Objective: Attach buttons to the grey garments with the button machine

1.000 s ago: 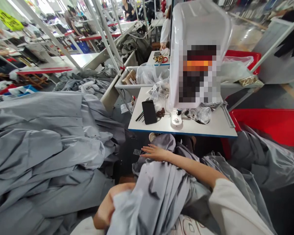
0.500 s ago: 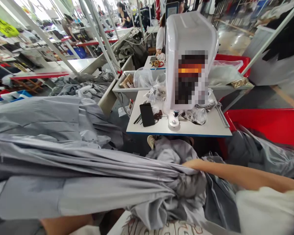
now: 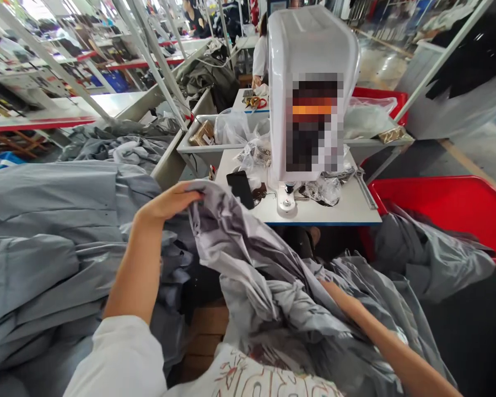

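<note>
My left hand (image 3: 177, 198) is raised near the table's left front corner, its fingers closed on one end of a piece of grey cloth (image 3: 248, 237). From there the cloth runs down in folds across my lap to the right. My right hand (image 3: 330, 289) reaches into the bunched part, and its fingers are hidden under the folds. Just beyond the cloth stands a white machine (image 3: 314, 49) with a blurred-out front panel. Its small round base (image 3: 287, 204) rests at the front edge of a white table (image 3: 268, 212).
A large grey cloth heap (image 3: 58, 204) lies to my left. On the right, a red bin (image 3: 446, 204) has grey cloth hanging over its side. A black phone (image 3: 240, 189) and clear plastic bags (image 3: 326, 190) lie on the table. Behind it is a white trough (image 3: 194, 146).
My left hand has come up from below the cloth at the lower left and now grips an end above my lap. The long stretch of cloth on the left has been gathered in.
</note>
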`<state>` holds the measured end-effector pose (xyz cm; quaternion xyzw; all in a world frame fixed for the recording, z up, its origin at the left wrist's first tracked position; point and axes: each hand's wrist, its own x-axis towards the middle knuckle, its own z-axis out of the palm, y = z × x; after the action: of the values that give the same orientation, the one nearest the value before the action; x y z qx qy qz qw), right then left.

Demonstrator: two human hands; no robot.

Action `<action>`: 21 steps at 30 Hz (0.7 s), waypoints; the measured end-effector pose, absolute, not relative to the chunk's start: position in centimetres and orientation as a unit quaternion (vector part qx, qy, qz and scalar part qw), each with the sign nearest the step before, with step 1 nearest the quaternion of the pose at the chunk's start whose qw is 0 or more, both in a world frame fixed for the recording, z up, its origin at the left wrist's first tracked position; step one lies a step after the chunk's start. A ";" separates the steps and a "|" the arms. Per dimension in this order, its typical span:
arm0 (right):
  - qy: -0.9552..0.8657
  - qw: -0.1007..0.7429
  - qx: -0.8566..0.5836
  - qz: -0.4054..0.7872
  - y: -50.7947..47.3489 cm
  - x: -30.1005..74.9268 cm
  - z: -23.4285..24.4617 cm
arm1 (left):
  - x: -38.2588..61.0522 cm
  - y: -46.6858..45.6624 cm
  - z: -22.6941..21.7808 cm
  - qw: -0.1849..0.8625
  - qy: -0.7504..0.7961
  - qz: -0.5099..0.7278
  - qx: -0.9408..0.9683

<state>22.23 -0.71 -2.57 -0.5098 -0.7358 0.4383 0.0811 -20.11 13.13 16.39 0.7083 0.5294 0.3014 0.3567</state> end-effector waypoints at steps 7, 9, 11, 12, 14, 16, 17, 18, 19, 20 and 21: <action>-0.705 0.288 -0.501 0.410 5.9 17.2 0.0 | -15.3 12.3 15.1 0.443 0.401 0.293 0.746; -0.729 0.313 -0.475 0.381 7.1 14.3 0.8 | -14.4 11.3 15.4 0.481 0.360 0.287 0.746; -0.751 0.324 -0.408 0.405 7.9 11.7 1.3 | -13.9 10.2 15.6 0.521 0.319 0.285 0.738; -0.757 0.319 -0.370 0.433 8.2 10.7 1.6 | -13.8 9.7 15.7 0.539 0.308 0.294 0.727; -0.749 0.294 -0.314 0.503 8.4 9.7 2.0 | -13.8 8.7 15.7 0.567 0.313 0.323 0.690; -0.715 0.271 -0.303 0.569 8.4 10.1 2.5 | -14.0 8.1 15.5 0.590 0.348 0.362 0.632; -0.692 0.270 -0.312 0.593 8.3 10.8 2.9 | -14.2 8.0 15.2 0.597 0.373 0.383 0.598; -0.669 0.276 -0.326 0.608 8.1 11.9 3.3 | -14.2 8.0 14.8 0.602 0.399 0.402 0.562; -0.650 0.287 -0.341 0.616 7.9 13.1 3.7 | -14.2 8.1 14.2 0.606 0.423 0.419 0.527; -0.632 0.300 -0.358 0.618 7.6 14.5 4.3 | -14.0 8.3 13.6 0.609 0.444 0.431 0.497; -0.617 0.315 -0.378 0.614 7.2 16.0 4.9 | -13.8 8.5 12.8 0.610 0.461 0.438 0.473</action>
<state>15.98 7.20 4.89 -0.3778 -0.6173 0.6139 0.3151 -13.78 8.48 12.79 0.4727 0.4608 0.4375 0.6105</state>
